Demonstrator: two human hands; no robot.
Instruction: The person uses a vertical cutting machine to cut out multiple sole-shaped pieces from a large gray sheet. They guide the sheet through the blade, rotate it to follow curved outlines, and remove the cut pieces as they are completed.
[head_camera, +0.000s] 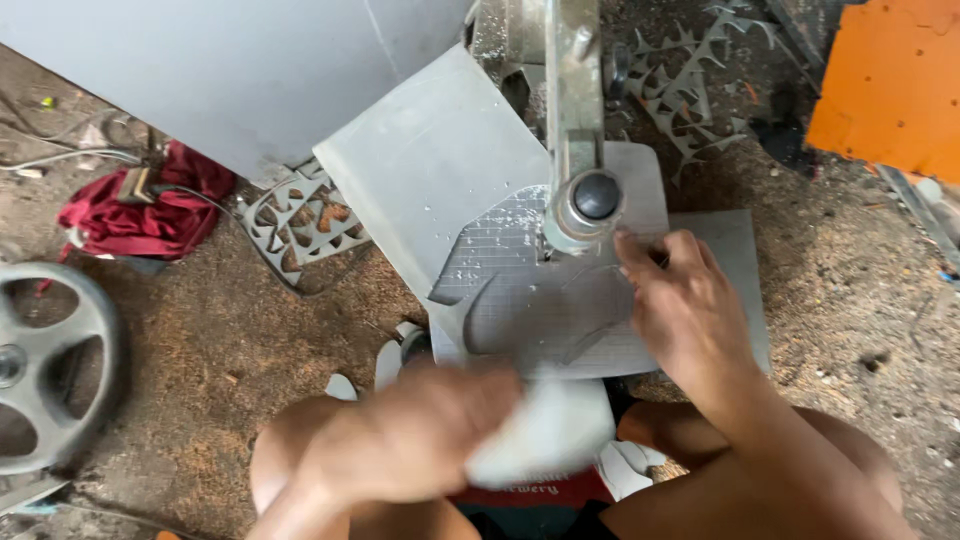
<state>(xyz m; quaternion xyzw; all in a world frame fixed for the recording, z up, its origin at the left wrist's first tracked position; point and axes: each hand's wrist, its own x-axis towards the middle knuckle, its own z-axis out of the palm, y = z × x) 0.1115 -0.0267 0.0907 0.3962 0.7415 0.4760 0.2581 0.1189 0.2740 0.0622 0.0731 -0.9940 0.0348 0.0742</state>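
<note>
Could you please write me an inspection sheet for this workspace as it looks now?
Surface: grey saw table under a vertical saw guide, dusted with white chips.
Job's things: grey gridded sheet flat on the table, with curved cuts; a pale cut piece, blurred.
Clutter: cut-out scrap with triangular holes and spiky offcuts on the floor.
Hands: right hand presses the sheet beside the guide; left hand grips the pale piece.
Cables: wires on the floor, far left.
Surroundings: sawdust floor, red cloth, spoked wheel, orange board, large grey sheet.
</note>
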